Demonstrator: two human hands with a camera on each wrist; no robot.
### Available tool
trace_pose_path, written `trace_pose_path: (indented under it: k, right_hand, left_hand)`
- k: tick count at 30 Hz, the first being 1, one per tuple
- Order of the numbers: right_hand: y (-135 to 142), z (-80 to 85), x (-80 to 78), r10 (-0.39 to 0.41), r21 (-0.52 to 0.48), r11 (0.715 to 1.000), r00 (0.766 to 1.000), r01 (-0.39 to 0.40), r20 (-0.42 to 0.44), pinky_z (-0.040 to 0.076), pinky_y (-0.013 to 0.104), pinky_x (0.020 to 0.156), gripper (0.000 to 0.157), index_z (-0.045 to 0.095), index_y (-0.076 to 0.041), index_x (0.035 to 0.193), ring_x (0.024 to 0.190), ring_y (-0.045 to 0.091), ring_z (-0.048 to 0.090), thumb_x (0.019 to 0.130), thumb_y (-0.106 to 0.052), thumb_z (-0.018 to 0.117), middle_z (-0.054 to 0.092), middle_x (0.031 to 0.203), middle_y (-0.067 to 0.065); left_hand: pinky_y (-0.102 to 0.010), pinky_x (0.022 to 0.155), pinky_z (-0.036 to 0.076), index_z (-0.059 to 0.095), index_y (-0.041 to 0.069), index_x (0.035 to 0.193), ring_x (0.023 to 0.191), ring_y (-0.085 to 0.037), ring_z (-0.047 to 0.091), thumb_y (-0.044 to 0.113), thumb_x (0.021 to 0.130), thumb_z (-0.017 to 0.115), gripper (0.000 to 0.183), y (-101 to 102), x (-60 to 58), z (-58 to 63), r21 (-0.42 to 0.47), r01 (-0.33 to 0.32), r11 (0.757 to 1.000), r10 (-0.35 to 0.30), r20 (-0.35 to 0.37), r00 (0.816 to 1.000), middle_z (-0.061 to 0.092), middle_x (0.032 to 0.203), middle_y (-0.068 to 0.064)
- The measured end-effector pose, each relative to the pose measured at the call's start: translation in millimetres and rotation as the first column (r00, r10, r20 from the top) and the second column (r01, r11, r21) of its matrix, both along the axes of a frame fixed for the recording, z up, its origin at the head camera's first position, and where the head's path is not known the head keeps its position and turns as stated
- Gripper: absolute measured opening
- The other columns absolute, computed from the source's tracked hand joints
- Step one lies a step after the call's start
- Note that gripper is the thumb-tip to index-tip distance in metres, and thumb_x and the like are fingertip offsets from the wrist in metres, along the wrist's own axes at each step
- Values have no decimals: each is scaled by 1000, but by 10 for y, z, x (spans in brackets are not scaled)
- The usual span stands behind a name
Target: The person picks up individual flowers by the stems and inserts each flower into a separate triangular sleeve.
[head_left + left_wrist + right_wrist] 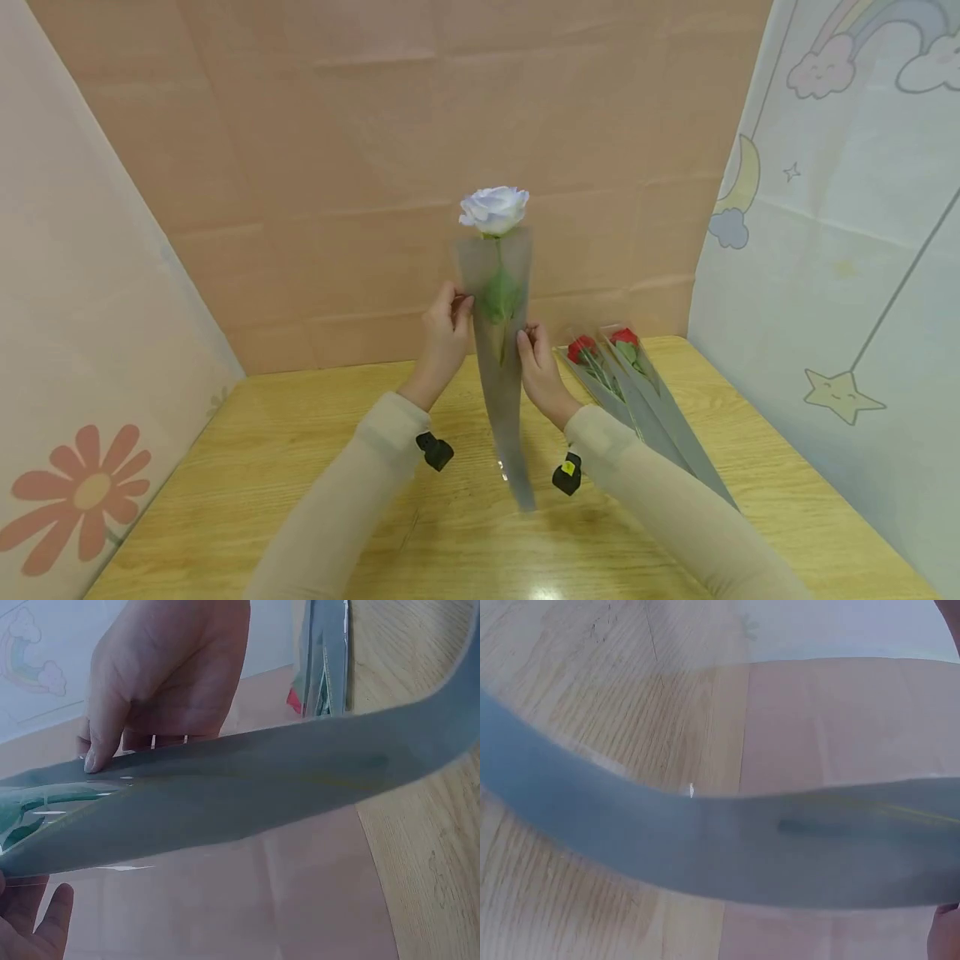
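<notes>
A pale lilac-white rose (493, 210) stands upright, its bloom above the top of a long grey flower sleeve (501, 392) that tapers downward. My left hand (446, 333) pinches the sleeve's left edge just below its top. Lower down, my right hand (543, 375) grips the right edge between thumb and fingers. Green leaves (501, 293) and the stem show through the sleeve's clear front. In the left wrist view the sleeve (225, 795) runs between both hands. The right wrist view has the sleeve's bent lower end (630, 832), with the rose out of frame.
Two red roses, a left one (582, 348) and a right one (624, 337), lie in grey sleeves on the right of the wooden table (300, 467). A pinkish-brown backdrop (337, 208) rises behind, with printed white cloth panels on both sides.
</notes>
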State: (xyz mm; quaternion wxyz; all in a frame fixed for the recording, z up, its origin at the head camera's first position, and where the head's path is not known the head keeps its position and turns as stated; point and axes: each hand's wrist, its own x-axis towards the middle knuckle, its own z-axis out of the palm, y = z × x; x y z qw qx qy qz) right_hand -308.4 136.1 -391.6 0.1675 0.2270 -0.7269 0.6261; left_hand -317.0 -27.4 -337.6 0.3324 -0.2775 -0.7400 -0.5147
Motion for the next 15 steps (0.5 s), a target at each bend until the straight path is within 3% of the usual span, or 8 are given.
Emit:
trace_pose_path:
  k: [5, 11, 13, 15]
  right_hand:
    - [-26, -6, 6, -12, -14, 1000, 1000, 13, 15, 35, 24, 81, 16, 33, 3, 113, 94, 18, 40, 107, -10, 26, 38, 96, 7]
    - [-88, 142, 176, 2, -14, 1000, 1000, -2, 8, 38, 24, 82, 13, 33, 6, 110, 94, 18, 42, 106, -4, 26, 41, 98, 10]
    - [-105, 171, 203, 3, -1, 1000, 1000, -3, 5, 38, 24, 81, 15, 34, 6, 110, 94, 18, 42, 106, -5, 26, 41, 98, 9]
    - [-117, 176, 207, 2, 8, 1000, 1000, -2, -5, 37, 24, 78, 15, 34, 7, 110, 91, 19, 42, 106, -6, 27, 41, 97, 9]
  left_hand:
    - [-39, 80, 55, 53, -2, 101, 92, -27, 65, 6, 100, 50, 9, -35, 32, -12, 66, 24, 998, -29, 77, 997, 63, 97, -17]
    - [-31, 76, 53, 55, -3, 103, 91, -25, 64, 10, 100, 53, 13, -34, 43, -50, 145, 69, 987, -88, 126, 988, 64, 99, -17]
    - [-26, 75, 51, 56, -3, 105, 88, -22, 63, 12, 98, 57, 17, -34, 39, -69, 185, 102, 977, -133, 164, 977, 64, 99, -17]
    - [-21, 72, 50, 57, -2, 108, 84, -17, 60, 16, 96, 61, 22, -38, 38, -107, 240, 136, 961, -195, 242, 950, 63, 97, -14]
